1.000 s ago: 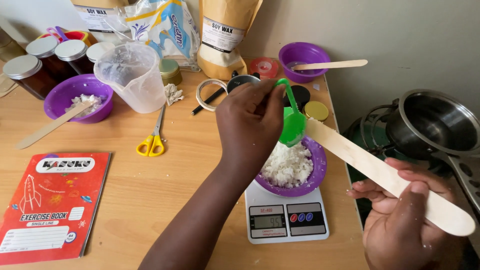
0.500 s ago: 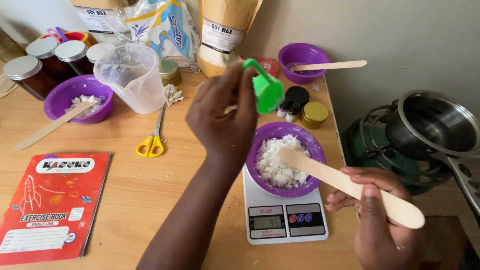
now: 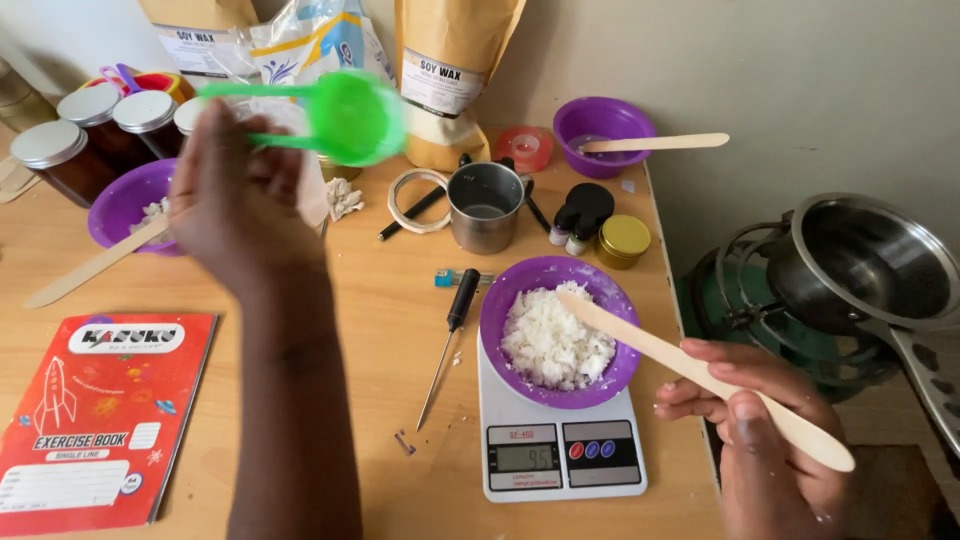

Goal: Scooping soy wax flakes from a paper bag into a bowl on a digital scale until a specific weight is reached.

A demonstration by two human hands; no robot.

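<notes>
- Presently, head view: my left hand (image 3: 240,200) is raised over the left part of the tabletop (image 3: 360,330), fingers wrapped tight round the handle of a green scoop (image 3: 350,115). The scoop is blurred; whether it carries anything I cannot tell.
- My right hand (image 3: 770,440) is closed on a flat wooden stick (image 3: 690,365), whose far end rests in the white flakes (image 3: 550,340).
- These flakes sit heaped in a purple bowl (image 3: 500,310), which stands on a white kitchen scale (image 3: 560,460) with its display lit.
- By my judgement, the bowl is partly loaded and weighing is under way; the heap reaches nowhere near the rim.
- A small metal cup (image 3: 485,205) stands beyond the bowl, well apart; nothing solid shows inside it.
- A steel pot (image 3: 860,265) sits on a green burner (image 3: 740,310) to the right, off the tabletop, and looks bare inside. Melting, I judge, has not begun.
- A red exercise book (image 3: 90,420) lies at lower left, closed.
</notes>
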